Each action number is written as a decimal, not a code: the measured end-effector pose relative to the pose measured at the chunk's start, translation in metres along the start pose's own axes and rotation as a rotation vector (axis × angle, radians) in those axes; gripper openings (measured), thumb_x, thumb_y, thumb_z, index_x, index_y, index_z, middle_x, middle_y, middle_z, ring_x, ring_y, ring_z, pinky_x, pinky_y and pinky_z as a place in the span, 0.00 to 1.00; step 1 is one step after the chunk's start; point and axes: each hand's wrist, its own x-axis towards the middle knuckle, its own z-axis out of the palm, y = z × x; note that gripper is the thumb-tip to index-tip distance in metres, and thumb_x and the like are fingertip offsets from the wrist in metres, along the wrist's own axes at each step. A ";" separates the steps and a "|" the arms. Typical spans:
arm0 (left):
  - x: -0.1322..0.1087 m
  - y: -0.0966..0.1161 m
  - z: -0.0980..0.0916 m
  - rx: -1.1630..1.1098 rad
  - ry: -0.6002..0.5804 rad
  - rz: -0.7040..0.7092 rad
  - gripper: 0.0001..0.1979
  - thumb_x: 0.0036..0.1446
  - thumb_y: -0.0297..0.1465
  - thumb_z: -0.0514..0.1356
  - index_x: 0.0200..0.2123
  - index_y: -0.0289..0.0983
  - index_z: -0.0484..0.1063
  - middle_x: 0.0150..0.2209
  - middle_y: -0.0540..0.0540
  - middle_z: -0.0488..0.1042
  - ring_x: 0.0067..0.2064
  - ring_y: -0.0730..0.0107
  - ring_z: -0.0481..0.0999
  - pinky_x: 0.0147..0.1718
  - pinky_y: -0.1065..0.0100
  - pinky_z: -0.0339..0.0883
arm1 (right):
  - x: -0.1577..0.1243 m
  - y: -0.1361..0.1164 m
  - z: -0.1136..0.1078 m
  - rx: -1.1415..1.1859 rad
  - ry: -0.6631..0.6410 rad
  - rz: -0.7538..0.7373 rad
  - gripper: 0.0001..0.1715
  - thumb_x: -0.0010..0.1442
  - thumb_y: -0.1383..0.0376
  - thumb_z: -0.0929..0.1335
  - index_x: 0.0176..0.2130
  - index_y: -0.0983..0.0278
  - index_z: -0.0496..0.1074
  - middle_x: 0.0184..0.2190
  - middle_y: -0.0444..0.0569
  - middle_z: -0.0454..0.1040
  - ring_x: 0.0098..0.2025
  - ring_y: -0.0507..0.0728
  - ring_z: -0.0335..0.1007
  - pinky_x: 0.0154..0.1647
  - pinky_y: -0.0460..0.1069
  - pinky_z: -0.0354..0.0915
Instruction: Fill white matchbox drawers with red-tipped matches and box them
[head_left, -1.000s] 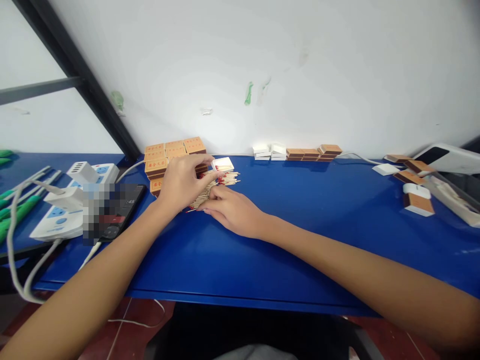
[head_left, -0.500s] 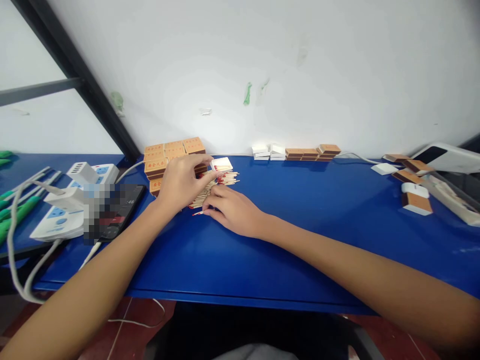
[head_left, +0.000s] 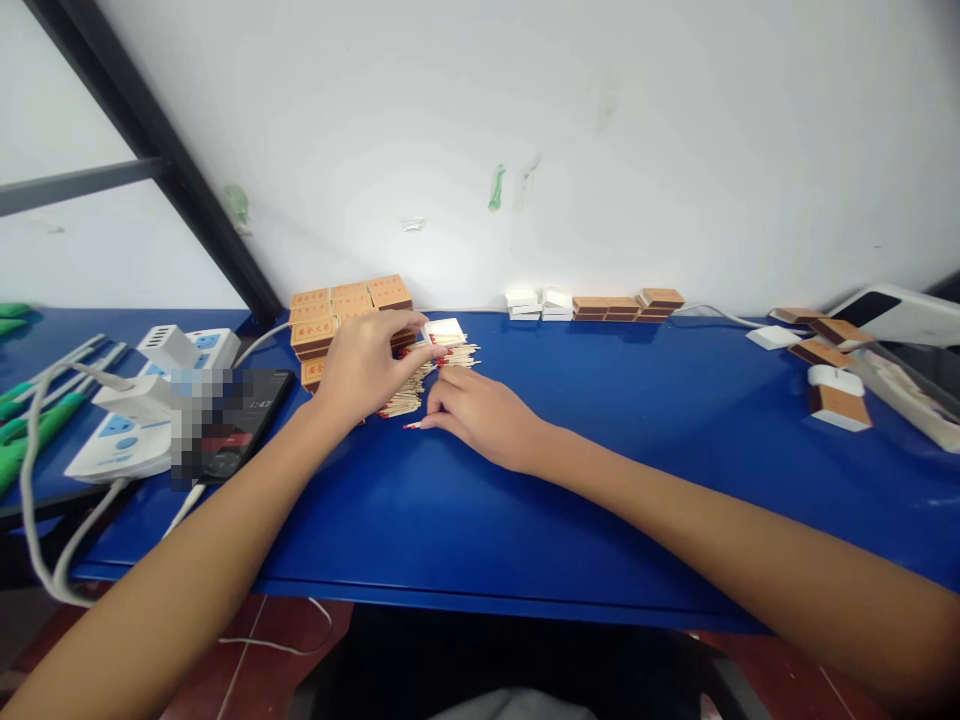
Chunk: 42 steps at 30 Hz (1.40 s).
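Note:
My left hand [head_left: 367, 362] is closed on a small white matchbox tray [head_left: 445, 329], its thumb and fingers pinching the tray's left end. Red-tipped matches show inside the tray. Beneath and in front of it lies a heap of loose matches [head_left: 409, 395], partly hidden by my left hand. My right hand [head_left: 480, 415] is just right of the heap, thumb and fingers pinched on a few matches [head_left: 414, 426] whose red heads point left. Behind my left hand, stacked brown matchboxes [head_left: 313, 330] with red lettering stand near the wall.
White trays [head_left: 540, 303] and brown matchboxes [head_left: 626, 306] line the wall. More boxes [head_left: 840, 408] lie at the right beside a white device [head_left: 885, 315]. On the left are a power strip [head_left: 135, 440] with cables and a black phone [head_left: 251, 425]. The blue table [head_left: 600, 540] ends at its front edge.
My right hand has shifted slightly to the right, away from the heap, with the pinched matches. My left hand still holds the tray in nearly the same place.

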 end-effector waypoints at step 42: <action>-0.002 0.009 0.005 -0.275 -0.105 -0.093 0.21 0.55 0.47 0.74 0.45 0.38 0.85 0.20 0.54 0.71 0.21 0.75 0.60 0.23 0.68 0.53 | -0.004 0.051 -0.023 0.354 0.425 0.245 0.13 0.71 0.54 0.67 0.40 0.61 0.67 0.31 0.44 0.70 0.32 0.54 0.65 0.33 0.50 0.59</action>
